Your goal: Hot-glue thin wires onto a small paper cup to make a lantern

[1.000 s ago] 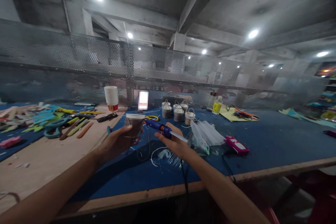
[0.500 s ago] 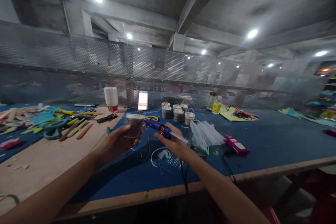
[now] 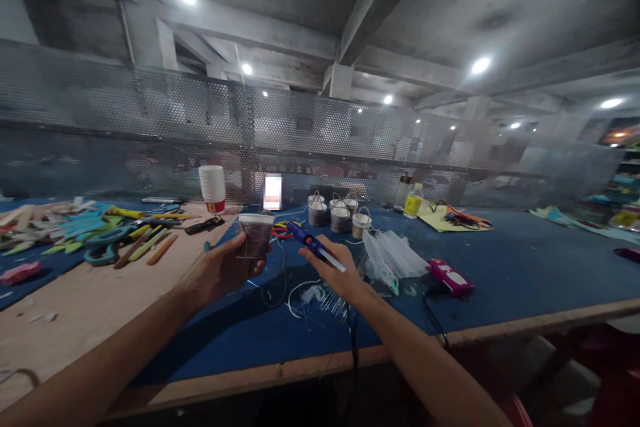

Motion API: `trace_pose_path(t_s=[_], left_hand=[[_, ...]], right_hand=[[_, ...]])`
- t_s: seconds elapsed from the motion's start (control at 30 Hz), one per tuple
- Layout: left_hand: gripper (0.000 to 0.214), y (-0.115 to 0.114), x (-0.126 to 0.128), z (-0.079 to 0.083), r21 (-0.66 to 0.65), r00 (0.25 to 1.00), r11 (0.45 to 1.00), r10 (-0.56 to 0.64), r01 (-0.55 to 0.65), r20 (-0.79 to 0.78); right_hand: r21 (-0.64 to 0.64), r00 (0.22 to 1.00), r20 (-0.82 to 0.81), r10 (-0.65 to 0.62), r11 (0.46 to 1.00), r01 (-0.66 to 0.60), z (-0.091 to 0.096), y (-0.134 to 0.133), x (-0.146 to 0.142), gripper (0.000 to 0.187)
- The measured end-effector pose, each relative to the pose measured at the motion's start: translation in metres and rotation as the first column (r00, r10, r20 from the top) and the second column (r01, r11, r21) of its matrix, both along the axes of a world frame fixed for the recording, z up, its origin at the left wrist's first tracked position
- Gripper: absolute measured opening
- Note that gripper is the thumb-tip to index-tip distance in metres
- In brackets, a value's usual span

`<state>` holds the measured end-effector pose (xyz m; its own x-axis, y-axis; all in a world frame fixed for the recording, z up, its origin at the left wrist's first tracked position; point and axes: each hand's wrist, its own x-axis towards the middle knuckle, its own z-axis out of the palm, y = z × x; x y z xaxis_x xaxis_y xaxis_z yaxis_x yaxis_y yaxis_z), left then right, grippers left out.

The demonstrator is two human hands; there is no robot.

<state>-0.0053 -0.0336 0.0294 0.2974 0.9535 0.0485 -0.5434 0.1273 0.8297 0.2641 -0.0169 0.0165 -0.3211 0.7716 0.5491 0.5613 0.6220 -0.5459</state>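
Observation:
Upright in my left hand (image 3: 227, 263), wrapped by the fingers, is a small dark brown cup (image 3: 257, 239) with a pale rim. My right hand (image 3: 336, 267) grips a blue glue gun (image 3: 309, 241), a whitish glue stick poking out of its rear end. The gun's nozzle points up and left, a short gap away from the cup. Red and yellow cord loops (image 3: 289, 228) lie on the table behind the nozzle. Just beyond my right hand stand several little bucket-like cups with handles (image 3: 340, 219).
Clear plastic bags (image 3: 395, 253) and a magenta device (image 3: 451, 277) lie to the right. Thin clear sticks (image 3: 336, 307) are scattered below my right hand. At left are stacked paper cups (image 3: 213, 185), scissors (image 3: 103, 248) and craft tools. A perforated metal screen (image 3: 300, 123) rises behind the table.
The glue gun has drawn back from the cup's rim toward the right, its nozzle now tilted more upward. My left hand and the cup have shifted very slightly left.

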Motion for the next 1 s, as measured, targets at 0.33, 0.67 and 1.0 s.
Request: trace_pose_path(t_s=[0.33,0.67,1.0], left_hand=[[0.027,0.002,0.006,0.000,0.023,0.990,0.997,0.071,-0.068,-0.118],[0.037,0.004,0.010,-0.007,0.186,0.956,0.979,0.130,-0.083,-0.261],[0.066,0.008,0.015,-0.010,0.232,0.930,0.961,0.216,-0.148,-0.299]], right_hand=[[-0.016,0.730,0.572,-0.374,0.885,0.466,-0.023,0.027,-0.001,0.038],[0.056,0.820,0.442,-0.364,0.923,0.380,-0.020,0.032,-0.001,0.029],[-0.176,0.907,-0.362,0.213,0.940,-0.291,0.001,0.024,-0.064,0.035]])
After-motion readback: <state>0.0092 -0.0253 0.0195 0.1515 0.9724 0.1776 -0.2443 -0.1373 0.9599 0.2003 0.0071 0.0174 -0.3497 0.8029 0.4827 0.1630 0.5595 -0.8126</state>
